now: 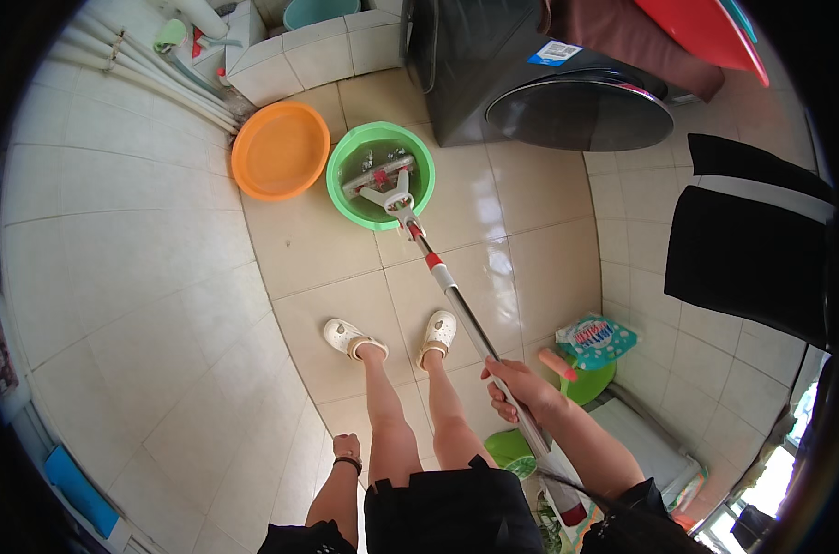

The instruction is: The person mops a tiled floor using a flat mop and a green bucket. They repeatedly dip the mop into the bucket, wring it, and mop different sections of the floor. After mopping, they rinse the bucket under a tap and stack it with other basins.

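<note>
My right hand (520, 388) is wrapped around the metal pole of a sponge mop (473, 318), which slants from beside my waist up to a basin. The mop's white forked bracket (398, 201) reaches over the rim. Its wide head (380, 178) lies in murky water inside the light green plastic basin (425, 190), with some bubbles around it. Down at my side, near my left leg, hangs my left hand (347, 445); its fingers look curled in, and nothing shows in them.
An orange basin (281, 151) touches or nearly touches the green one. Behind stands a dark front-loading washing machine (461, 76). To the right, a detergent bag (594, 341) rests over a green container (592, 382). Black cloth (745, 256) hangs at right; pipes (142, 69) run along the left wall.
</note>
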A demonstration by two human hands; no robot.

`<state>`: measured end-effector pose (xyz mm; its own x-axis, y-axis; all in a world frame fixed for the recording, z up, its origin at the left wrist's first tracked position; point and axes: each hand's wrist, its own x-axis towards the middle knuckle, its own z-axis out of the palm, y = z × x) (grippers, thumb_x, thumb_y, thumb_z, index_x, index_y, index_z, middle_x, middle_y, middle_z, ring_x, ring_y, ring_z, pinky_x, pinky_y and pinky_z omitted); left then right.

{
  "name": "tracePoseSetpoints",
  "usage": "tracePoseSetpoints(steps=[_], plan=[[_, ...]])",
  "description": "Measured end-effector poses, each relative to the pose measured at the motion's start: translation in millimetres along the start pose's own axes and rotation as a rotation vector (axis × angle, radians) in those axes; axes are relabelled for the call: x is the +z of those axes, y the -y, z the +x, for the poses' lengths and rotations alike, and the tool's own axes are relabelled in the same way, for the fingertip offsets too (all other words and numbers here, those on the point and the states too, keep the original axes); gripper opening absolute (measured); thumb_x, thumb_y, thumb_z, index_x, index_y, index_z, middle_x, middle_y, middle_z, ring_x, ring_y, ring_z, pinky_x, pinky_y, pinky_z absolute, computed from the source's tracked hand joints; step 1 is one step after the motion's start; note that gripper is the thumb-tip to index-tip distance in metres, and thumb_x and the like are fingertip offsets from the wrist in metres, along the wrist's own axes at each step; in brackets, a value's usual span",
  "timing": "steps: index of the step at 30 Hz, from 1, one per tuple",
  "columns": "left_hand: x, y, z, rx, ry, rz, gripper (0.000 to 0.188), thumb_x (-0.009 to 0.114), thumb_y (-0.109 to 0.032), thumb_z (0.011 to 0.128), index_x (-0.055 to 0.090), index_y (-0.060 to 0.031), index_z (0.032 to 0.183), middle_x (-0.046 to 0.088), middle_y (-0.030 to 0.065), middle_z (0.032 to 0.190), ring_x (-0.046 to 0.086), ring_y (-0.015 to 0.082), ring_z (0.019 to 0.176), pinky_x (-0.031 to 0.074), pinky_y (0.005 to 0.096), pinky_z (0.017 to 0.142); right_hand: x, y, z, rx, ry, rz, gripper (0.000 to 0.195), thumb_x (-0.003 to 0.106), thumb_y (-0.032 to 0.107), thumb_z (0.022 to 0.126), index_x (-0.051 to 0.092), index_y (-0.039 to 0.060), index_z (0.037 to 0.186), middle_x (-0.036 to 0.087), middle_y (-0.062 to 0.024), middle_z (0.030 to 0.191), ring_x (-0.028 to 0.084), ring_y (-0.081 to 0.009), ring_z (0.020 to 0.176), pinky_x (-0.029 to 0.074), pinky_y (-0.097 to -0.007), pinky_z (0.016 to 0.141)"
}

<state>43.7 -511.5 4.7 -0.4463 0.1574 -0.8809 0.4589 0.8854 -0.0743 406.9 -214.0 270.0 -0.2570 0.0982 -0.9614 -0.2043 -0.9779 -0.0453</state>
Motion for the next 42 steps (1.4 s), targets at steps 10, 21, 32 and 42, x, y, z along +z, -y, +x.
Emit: tracePoseSetpoints(steps=[10,21,32,42], plan=[[-21,-34,-14,-0.035,0.012,-0.052,0.042,0.058,-0.022,0.077,0.058,0.0051,0.109,0.061,0.0255,0.109,0.059,0.0349,0.103,0.047,0.0383,0.09,20,-12,2,0.037,-0.031,-0.034,0.034,0.049,0.037,0.096,0.041,0.0043,0.092,0.042,-0.0031,0.059,0.04,-0.0128,0.036,0.033,-0.0281,0.033],[-44,-88,10,0.242,-0.187,-0.065,0.022,0.056,-0.019,0.075,0.064,0.0013,0.071,0.065,0.0223,0.075,0.063,0.0382,0.074,0.05,0.043,0.07,-30,6,67,0.07,0.126,0.141,0.028,0.055,0.021,0.09,0.046,0.0046,0.07,0.043,-0.0007,0.054,0.04,-0.0108,0.036,0.03,-0.0272,0.034],[-61,-261,65,0.552,-0.027,-0.343,0.038,0.054,-0.029,0.086,0.061,0.001,0.108,0.064,0.0129,0.104,0.06,0.0253,0.097,0.046,0.0346,0.084,-36,-39,-18,-0.209,0.002,-0.302,0.016,0.055,0.005,0.083,0.043,-0.0007,0.076,0.046,-0.0045,0.046,0.046,-0.012,0.036,0.036,-0.0281,0.034],[-72,-484,5,0.785,0.148,-0.517,0.078,0.044,-0.07,0.083,0.054,-0.0014,0.118,0.059,0.0128,0.11,0.054,0.0231,0.107,0.039,0.0341,0.097,-38,-88,-89,-0.385,-0.349,-0.841,0.025,0.057,0.015,0.08,0.046,-0.0042,0.092,0.055,-0.0207,0.056,0.058,-0.0366,0.048,0.046,-0.0449,0.047]])
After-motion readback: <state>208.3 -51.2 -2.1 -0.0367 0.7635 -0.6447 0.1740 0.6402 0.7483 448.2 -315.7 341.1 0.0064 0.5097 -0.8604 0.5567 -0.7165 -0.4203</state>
